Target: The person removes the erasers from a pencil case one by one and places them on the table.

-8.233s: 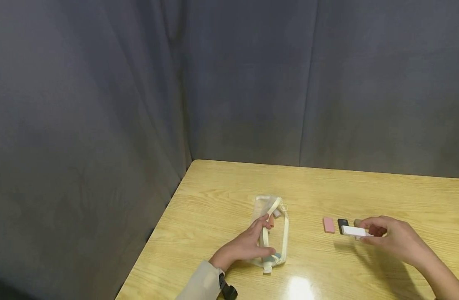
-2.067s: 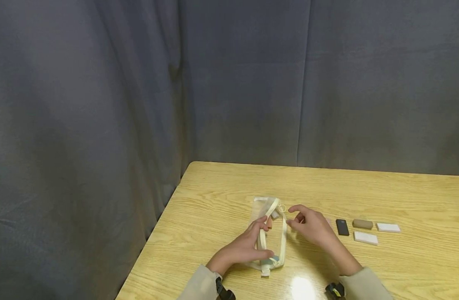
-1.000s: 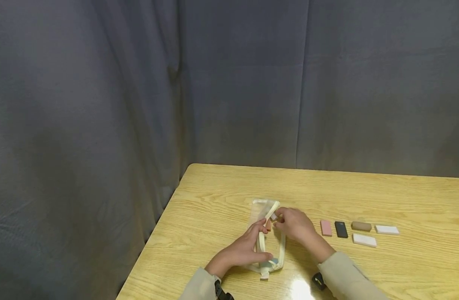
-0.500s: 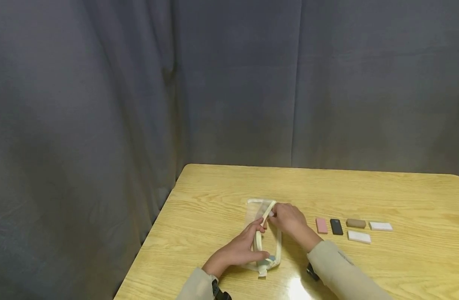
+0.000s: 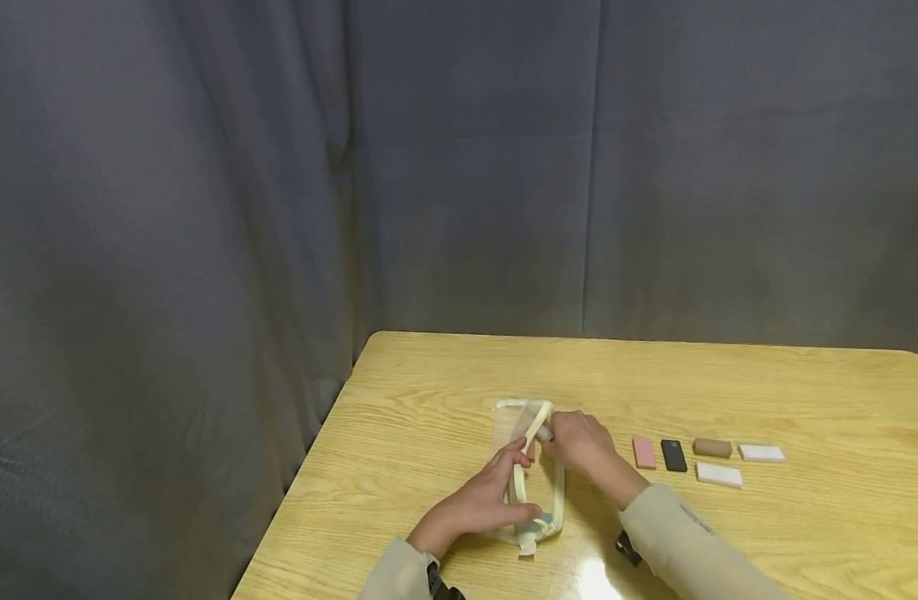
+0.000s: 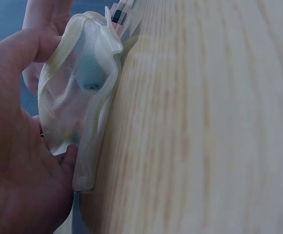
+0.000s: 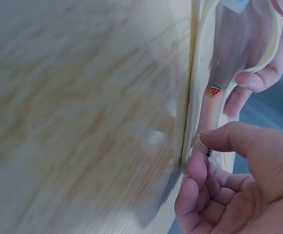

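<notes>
A mesh zip pouch (image 5: 559,492) with cream edging lies unzipped on the table. My left hand (image 5: 483,502) grips its left edge, with the thumb toward the near end and the fingers toward the far end. Reaching into the far end, my right hand (image 5: 581,440) pinches a small whitish block (image 5: 544,434), largely hidden by the fingers. Beside it inside is an orange-pink block (image 7: 210,112) with a watermelon print. A blue block (image 6: 90,72) sits in the pouch's near end.
To the right on the wooden table (image 5: 428,375) lie a pink block (image 5: 644,452), a black block (image 5: 674,456), a brown block (image 5: 712,448), and two white blocks, one in front (image 5: 719,475) and one farther right (image 5: 761,453). Grey curtains (image 5: 474,167) hang behind and left.
The white block my right hand held earlier now lies on the table. That hand has moved left into the pouch and taken hold of a whitish block. My left hand stays on the pouch.
</notes>
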`<state>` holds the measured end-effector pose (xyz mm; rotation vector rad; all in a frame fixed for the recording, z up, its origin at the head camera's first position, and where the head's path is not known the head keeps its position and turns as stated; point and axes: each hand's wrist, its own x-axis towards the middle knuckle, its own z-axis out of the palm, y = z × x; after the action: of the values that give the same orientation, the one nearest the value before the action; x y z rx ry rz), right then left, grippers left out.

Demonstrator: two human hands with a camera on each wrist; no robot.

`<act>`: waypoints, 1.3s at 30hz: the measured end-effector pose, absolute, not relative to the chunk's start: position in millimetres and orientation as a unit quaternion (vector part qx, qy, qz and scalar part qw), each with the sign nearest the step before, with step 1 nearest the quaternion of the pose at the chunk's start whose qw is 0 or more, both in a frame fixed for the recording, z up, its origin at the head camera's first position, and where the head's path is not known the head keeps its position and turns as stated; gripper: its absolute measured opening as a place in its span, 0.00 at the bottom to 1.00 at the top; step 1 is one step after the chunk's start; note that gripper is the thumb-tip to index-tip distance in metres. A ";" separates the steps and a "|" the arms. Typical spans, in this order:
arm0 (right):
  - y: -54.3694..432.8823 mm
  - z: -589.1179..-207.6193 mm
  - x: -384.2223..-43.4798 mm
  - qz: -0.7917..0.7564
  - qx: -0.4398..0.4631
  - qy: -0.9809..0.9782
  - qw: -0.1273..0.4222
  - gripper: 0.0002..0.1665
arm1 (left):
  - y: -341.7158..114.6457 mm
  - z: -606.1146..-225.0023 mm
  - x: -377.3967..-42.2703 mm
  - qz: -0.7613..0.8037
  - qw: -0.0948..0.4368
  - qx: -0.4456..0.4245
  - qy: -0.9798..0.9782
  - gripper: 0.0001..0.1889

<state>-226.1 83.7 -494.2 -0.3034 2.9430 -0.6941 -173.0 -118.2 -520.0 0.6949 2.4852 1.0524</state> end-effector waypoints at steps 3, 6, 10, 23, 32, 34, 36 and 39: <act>84.7 -491.5 -222.9 -0.219 -0.095 0.969 0.057 0.21 | -118.8 -521.7 -173.1 0.370 0.178 0.243 0.879 0.30; 87.3 -488.2 -219.9 -0.219 -0.086 0.970 0.055 0.19 | -119.0 -523.0 -173.4 0.369 0.179 0.246 0.878 0.31; 92.3 -483.8 -217.1 -0.221 -0.079 0.971 0.047 0.15 | -119.5 -523.0 -173.0 0.370 0.177 0.245 0.878 0.32; 110.7 -468.4 -205.7 -0.238 -0.108 0.965 0.026 0.07 | -119.1 -520.7 -172.3 0.368 0.180 0.248 0.878 0.33; 125.4 -459.4 -197.2 -0.241 -0.112 0.964 0.016 0.08 | -116.6 -521.8 -173.0 0.369 0.185 0.245 0.877 0.32; 129.0 -457.7 -195.1 -0.243 -0.114 0.963 0.014 0.08 | -117.1 -522.0 -172.9 0.367 0.180 0.244 0.879 0.32; 133.4 -456.2 -192.7 -0.246 -0.112 0.963 0.013 0.07 | -117.4 -522.4 -173.3 0.367 0.176 0.247 0.879 0.33; 139.2 -456.1 -190.5 -0.255 -0.110 0.961 0.018 0.07 | -118.4 -521.2 -172.1 0.370 0.178 0.243 0.879 0.33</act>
<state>-190.5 139.2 -456.1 -0.3417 2.9841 -0.7917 -172.1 -118.4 -521.2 0.6865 2.4864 1.0468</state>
